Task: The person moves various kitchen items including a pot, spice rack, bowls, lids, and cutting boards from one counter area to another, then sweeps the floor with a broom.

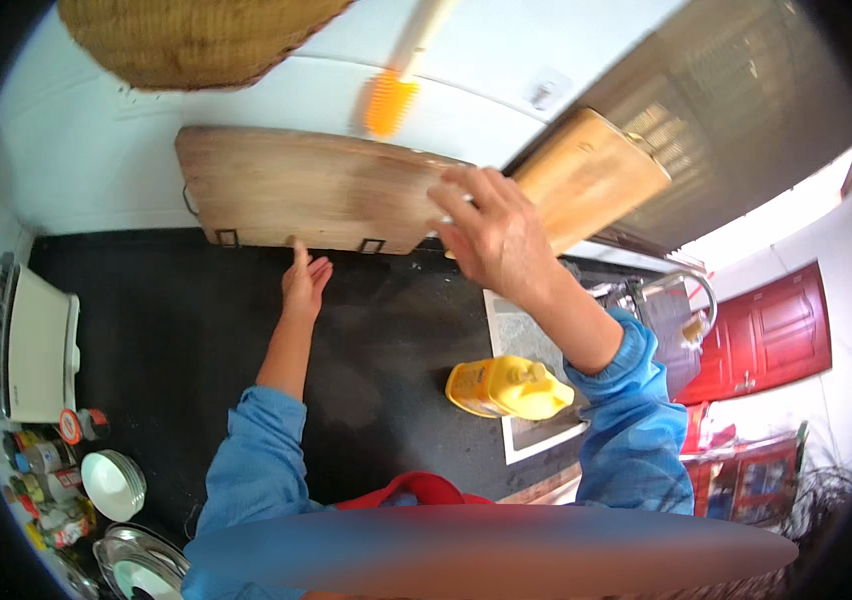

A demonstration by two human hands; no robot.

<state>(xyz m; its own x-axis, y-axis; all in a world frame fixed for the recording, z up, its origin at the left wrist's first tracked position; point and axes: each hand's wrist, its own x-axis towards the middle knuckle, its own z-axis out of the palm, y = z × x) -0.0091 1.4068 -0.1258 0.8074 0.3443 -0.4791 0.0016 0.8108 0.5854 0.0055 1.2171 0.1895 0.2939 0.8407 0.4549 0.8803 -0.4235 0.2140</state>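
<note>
A long wooden cutting board (283, 187) leans on its edge against the white wall, with a metal handle at its left end and two dark brackets along its lower side. My left hand (306, 281) is at its lower edge, fingers apart and nothing in them; whether the thumb touches the wood cannot be told. Over the board's right end hovers my right hand (497, 229), slightly blurred, its fingers bent and spread with nothing visible between them. Behind my right hand stands a lighter wooden board (598, 176), propped up at an angle and partly hidden.
A yellow jug (512, 386) stands on the black countertop (366, 345) by the sink (523, 442). An orange brush (391, 101) and a woven tray (201, 37) hang above. Left are a cream-coloured appliance (42, 349), stacked bowls (112, 486) and several jars (58, 480).
</note>
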